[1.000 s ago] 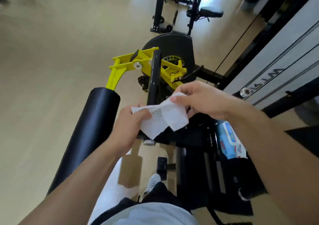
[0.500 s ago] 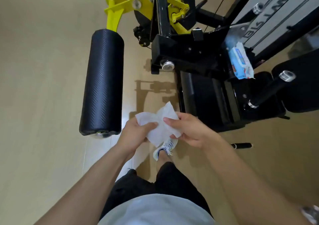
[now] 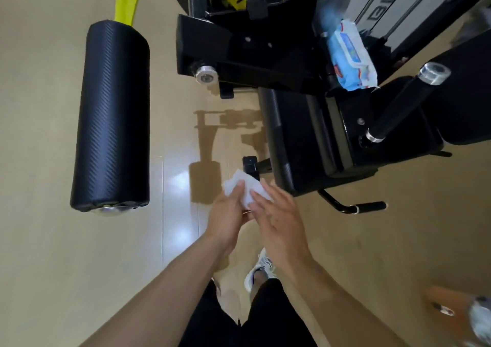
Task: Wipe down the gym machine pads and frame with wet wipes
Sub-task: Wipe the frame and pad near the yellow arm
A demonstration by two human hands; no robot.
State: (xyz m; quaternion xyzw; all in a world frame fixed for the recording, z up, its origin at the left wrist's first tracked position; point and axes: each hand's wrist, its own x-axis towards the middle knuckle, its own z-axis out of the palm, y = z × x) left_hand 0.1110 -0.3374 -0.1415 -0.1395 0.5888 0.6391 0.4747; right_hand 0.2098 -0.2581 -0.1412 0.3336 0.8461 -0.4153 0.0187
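A pale, glossy wood-look floor [image 3: 53, 240] is seen throughout. At the left, a black roller pad [image 3: 113, 115] is carried on a yellow arm [image 3: 127, 1]. In the middle, a white wet wipe [image 3: 247, 187] is gripped by the left hand [image 3: 228, 213], while the right hand [image 3: 279, 221] is laid against it with straight fingers. At the right, a blue wipes pack [image 3: 350, 56] is rested on the black frame [image 3: 239, 49]. Since half a second ago, the wipe has been folded smaller and the right hand's pinch released.
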